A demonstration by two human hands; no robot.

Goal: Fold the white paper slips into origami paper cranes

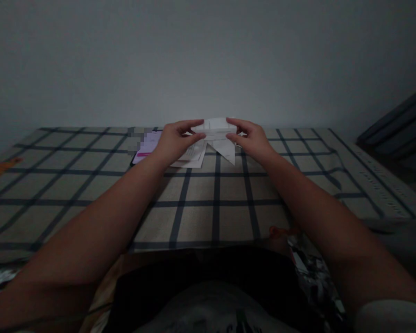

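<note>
A folded sheet of white paper is held up over the far middle of the table, with a pointed flap hanging down at its lower right. My left hand pinches its left side between thumb and fingers. On the opposite side my right hand grips it in the same way. Below and left of it, white printed sheets lie on the cloth, partly covered by my left hand. Beside that wrist is a phone with a lit pinkish screen, its upper left blurred out.
A checked cloth with dark blue lines covers the table, which meets a plain grey wall. An orange object lies at the far left edge. Dark folded fabric hangs at the right.
</note>
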